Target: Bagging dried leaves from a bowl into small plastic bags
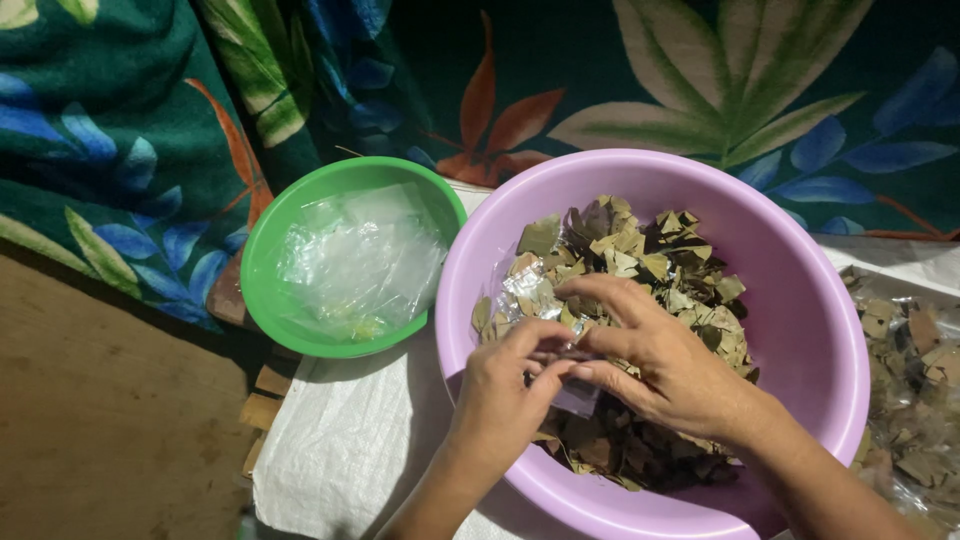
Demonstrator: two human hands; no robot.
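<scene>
A pink plastic basin holds a heap of dry, broken brown-green leaves. Both my hands are over the basin. My left hand and my right hand meet at the fingertips and together pinch a small clear plastic bag that lies against the leaves. Crinkled clear plastic shows just above my fingers. Part of the bag is hidden under my right palm.
A green bowl to the left holds a pile of clear plastic bags. Both bowls stand on a white woven sack. More dry leaves on plastic lie at the right. A leaf-patterned cloth hangs behind.
</scene>
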